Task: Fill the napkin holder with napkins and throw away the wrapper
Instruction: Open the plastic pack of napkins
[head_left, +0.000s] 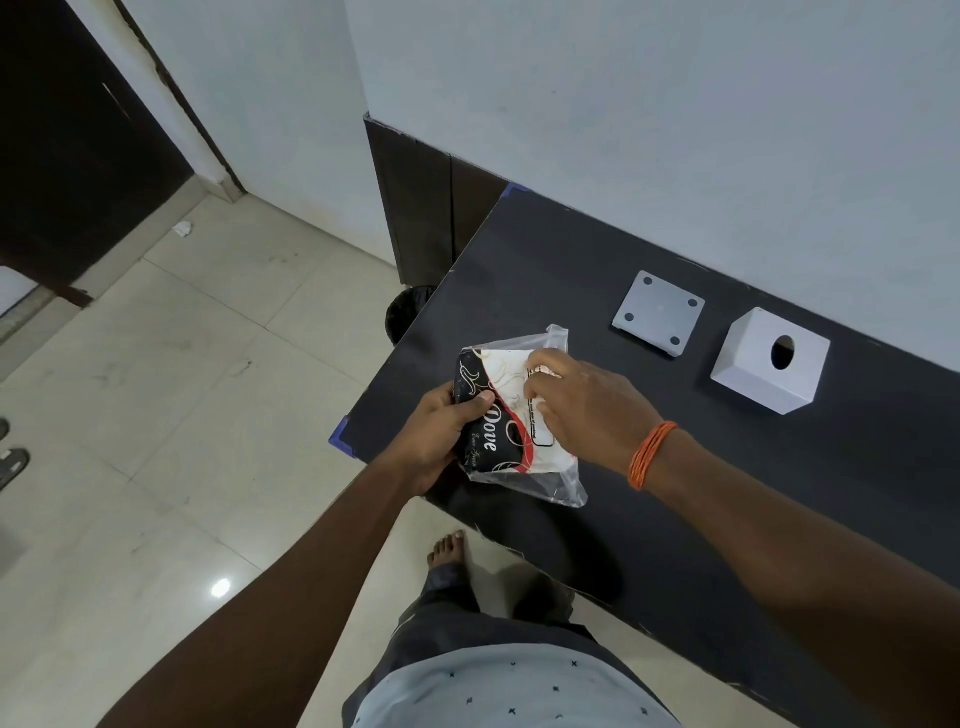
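A person stands at the corner of a dark table (675, 467), holding a pack (511, 415) of napkins just above its near edge. The left hand (436, 441) grips the pack's dark printed end, thumb on top and fingers curled beneath; the right hand (582, 405) rests on the white face, fingertips (537, 364) pinched together on the film near the far end, apparently to open it. The wrapper is thin clear plastic with loose flaps at both ends; it is likely light, slippery and easily torn, while the napkins inside should be soft and compressible, so the stack is best held across its flat faces and the film pulled at a flap or seam. The holder lies in two parts farther along the table, well apart from the pack: a white box (769, 364) with a round hole in one face, and beside it a flat base plate (658, 314) with four dark pads. Whether the box holds anything cannot be told; only darkness shows through the hole. A dark-lined bin (408, 314) stands on the floor just past the table's far corner, its contents not visible.
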